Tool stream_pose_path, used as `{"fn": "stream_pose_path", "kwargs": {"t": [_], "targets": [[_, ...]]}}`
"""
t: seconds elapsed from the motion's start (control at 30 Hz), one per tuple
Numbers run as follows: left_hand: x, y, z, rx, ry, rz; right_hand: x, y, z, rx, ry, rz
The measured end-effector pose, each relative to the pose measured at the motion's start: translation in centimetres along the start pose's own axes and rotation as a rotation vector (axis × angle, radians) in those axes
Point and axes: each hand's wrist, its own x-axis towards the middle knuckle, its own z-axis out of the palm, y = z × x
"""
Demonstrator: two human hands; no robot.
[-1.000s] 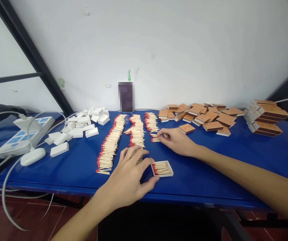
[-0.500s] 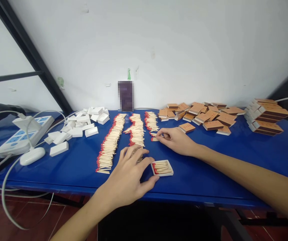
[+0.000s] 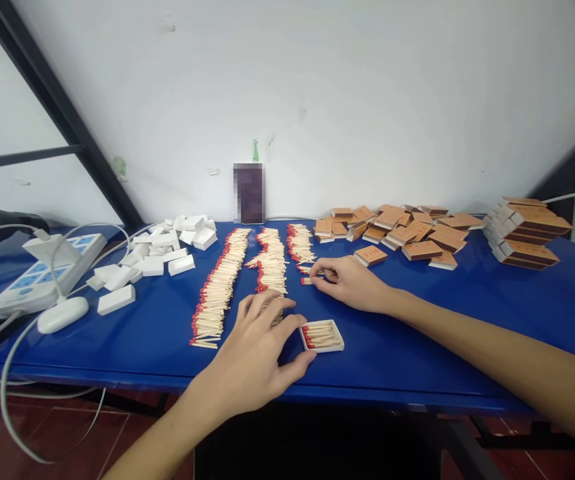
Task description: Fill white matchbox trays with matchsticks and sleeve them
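Observation:
A small white matchbox tray (image 3: 336, 346) lies near the table's front edge, partly filled with red-headed matches (image 3: 320, 335). My left hand (image 3: 252, 363) grips it lightly at its left end, index finger at the far corner and thumb at the near one. The other left fingers spread over the near end of the middle row of matches (image 3: 272, 250). My right hand (image 3: 350, 283) is closed in a pinch on a few matches (image 3: 306, 281) at the near end of the right row of matches (image 3: 299, 242); their tails disappear under the fingertips.
A left row of matches (image 3: 220, 287) runs down the blue table (image 3: 152, 340). White trays (image 3: 152, 265) are heaped at left beside a power strip (image 3: 42, 277) and cables. Orange matchbox sleeves (image 3: 420, 250) lie scattered at right, near stacked boxes (image 3: 530, 253).
The whole view has shifted slightly to the left. My right-hand fingertips have shifted very slightly against the matches; my left hand stays at the tray.

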Motion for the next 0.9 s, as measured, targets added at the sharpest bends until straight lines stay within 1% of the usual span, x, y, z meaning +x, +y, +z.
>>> {"fn": "stream_pose_path", "kwargs": {"t": [0.27,0.43,0.9], "targets": [[-0.01,0.09,0.02,0.003,0.007,-0.004,-0.11,-0.3,-0.11,0.008,-0.015,-0.001],[0.05,0.14,0.01,0.011,0.015,-0.001,-0.14,-0.11,-0.1,0.029,-0.003,-0.029],[0.06,0.12,-0.07,0.016,0.009,-0.003,-0.11,-0.38,-0.14,-0.005,-0.009,-0.024]]}}
